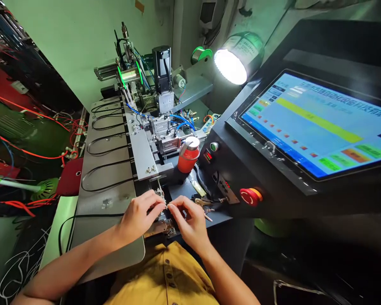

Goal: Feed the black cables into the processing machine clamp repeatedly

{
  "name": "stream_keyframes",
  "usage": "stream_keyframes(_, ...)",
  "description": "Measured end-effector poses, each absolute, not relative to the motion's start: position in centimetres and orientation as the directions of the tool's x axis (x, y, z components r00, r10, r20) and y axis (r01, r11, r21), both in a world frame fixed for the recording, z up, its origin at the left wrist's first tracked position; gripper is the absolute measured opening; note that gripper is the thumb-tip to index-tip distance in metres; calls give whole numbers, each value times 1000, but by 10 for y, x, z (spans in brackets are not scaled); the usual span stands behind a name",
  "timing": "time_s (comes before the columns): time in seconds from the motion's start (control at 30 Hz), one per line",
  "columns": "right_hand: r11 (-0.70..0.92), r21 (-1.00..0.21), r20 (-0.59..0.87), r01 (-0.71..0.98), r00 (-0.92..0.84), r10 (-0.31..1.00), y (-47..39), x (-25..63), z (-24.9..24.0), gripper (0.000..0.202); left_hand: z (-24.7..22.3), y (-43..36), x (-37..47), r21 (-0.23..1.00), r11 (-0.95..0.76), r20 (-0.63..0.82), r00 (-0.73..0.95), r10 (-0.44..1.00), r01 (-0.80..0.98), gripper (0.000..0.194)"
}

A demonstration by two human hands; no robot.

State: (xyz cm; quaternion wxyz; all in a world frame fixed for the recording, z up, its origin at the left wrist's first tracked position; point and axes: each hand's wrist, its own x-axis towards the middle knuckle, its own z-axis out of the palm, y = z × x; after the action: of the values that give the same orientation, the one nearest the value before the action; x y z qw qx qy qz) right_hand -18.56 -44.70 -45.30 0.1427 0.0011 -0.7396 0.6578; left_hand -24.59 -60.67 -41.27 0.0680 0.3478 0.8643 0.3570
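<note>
My left hand (139, 214) and my right hand (189, 222) meet at the near end of a metal conveyor machine (146, 152). Their fingertips pinch a thin black cable (82, 217) end at a small metal fixture (161, 224). The cable loops left from my left hand across the grey plate (108, 199). What sits between the fingertips is too small to make out.
Several black cable loops (109, 140) lie in a row on the plate. A red bottle (188, 154) stands right of the track. A black console with a touch screen (317, 123) and red stop button (250, 195) is at right. A bright lamp (231, 65) shines behind. Keys (205, 203) lie near my right hand.
</note>
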Motion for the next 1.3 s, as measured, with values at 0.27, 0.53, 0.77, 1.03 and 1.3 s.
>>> stream_keyframes(0.27, 122, -919, 383, -374, -783, 489, -490, -183, -472, 14, -418, -599, -236, 863, 393, 48, -826, 562, 317, 21)
stream_keyframes(0.53, 48, -987, 163, -156, -941, 298, -465, -191, -469, 16, -415, -605, -253, 803, 509, -20, -841, 541, 309, 24)
stream_keyframes(0.77, 139, -989, 94, -44, -922, 375, -438, -196, -477, 19, -430, -606, -271, 607, 698, -41, -863, 504, 379, 21)
stream_keyframes(1.03, 172, -984, 97, -39, -935, 342, -437, -194, -482, 21, -430, -602, -269, 549, 747, -51, -877, 478, 375, 21)
stream_keyframes(1.3, 210, -975, 110, -76, -982, 151, -436, -216, -485, 29, -428, -600, -273, 552, 747, -63, -875, 480, 370, 21)
